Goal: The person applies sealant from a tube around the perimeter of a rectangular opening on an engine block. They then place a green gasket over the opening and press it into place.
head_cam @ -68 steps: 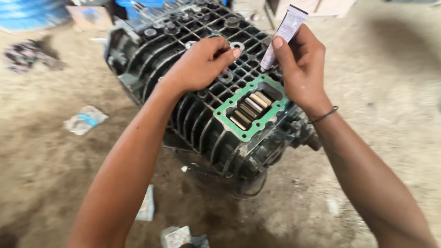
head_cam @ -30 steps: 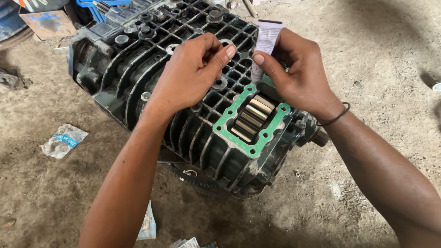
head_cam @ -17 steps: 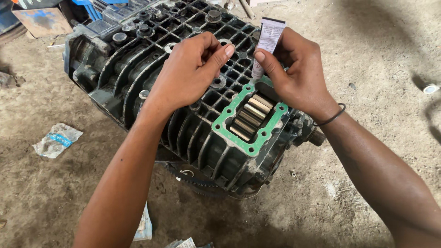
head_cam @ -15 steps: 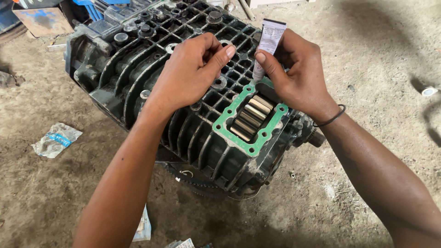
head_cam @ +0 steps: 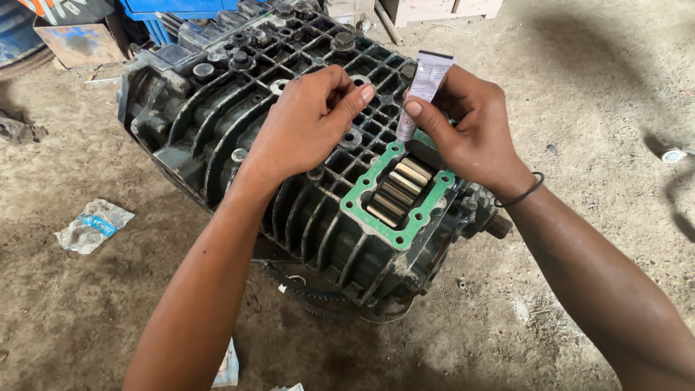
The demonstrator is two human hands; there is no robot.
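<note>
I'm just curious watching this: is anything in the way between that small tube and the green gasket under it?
Nothing visible. The right hand holds the small tube nozzle-down just above the green gasket on the engine block. The left hand rests on the block beside it, clear of the gasket.

Both hands, left hand (head_cam: 308, 119) and right hand (head_cam: 470, 134), crowd the casing's (head_cam: 217, 137) top by the gasket (head_cam: 362, 192); bare ground (head_cam: 594, 87) lies open right; boxes (head_cam: 72, 40) block its far-left corner.

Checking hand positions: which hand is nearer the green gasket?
Right. The right hand holds a small tube with its nozzle down at the green gasket's upper edge. The left hand rests on the ribbed black housing, up and left of the gasket.
</note>
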